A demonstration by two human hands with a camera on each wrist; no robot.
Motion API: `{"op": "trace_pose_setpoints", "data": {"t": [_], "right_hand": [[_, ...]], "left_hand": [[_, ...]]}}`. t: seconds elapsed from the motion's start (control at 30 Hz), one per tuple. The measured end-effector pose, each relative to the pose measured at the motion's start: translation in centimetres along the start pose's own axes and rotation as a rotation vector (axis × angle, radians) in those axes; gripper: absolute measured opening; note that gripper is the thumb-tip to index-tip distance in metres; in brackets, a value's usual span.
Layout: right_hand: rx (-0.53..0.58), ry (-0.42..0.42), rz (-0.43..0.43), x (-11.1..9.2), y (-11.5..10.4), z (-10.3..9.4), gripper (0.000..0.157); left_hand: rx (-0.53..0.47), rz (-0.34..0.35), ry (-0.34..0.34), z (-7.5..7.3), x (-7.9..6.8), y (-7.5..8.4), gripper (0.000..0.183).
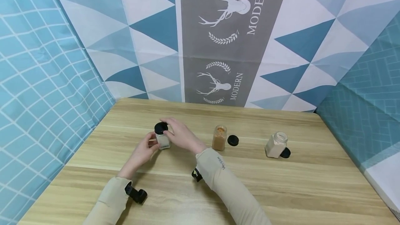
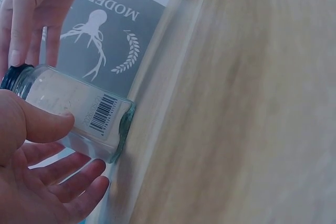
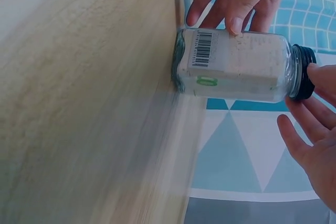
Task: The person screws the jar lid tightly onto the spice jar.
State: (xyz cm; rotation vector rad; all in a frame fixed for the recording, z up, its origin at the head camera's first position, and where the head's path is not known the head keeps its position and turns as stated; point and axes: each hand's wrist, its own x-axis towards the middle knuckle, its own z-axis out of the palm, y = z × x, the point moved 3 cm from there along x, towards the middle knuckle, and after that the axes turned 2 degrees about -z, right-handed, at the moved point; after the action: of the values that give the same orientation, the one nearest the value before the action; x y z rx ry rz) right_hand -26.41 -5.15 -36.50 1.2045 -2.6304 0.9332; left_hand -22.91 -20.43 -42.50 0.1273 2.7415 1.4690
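A glass spice jar (image 1: 164, 142) with pale contents, a barcode label and a black screw lid (image 1: 160, 128) stands upright on the left part of the table. My left hand (image 1: 144, 151) holds its body from the left, thumb across one face in the left wrist view. From the right, my right hand (image 1: 183, 135) pinches the lid between thumb and fingers, seen in the right wrist view on the black lid (image 3: 303, 72). The lid sits on the jar's neck; whether it is tight I cannot tell.
Right of my hands stands an uncovered jar of orange-brown granules (image 1: 219, 139), a black lid (image 1: 233, 140) beside it. Farther right is an uncovered jar of pale powder (image 1: 275, 146), another black lid (image 1: 285, 152) next to it. A patterned cloth (image 1: 156, 44) hangs behind the wooden table (image 1: 312, 183).
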Motion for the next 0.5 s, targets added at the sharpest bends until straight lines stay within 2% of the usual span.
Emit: {"op": "trace_pose_setpoints", "data": {"t": [0.5], "right_hand": [[0.003, 0.106, -0.004, -0.56, 0.47, -0.67, 0.038]], "left_hand": [[0.001, 0.008, 0.004, 0.12, 0.0, 0.1, 0.048]]}}
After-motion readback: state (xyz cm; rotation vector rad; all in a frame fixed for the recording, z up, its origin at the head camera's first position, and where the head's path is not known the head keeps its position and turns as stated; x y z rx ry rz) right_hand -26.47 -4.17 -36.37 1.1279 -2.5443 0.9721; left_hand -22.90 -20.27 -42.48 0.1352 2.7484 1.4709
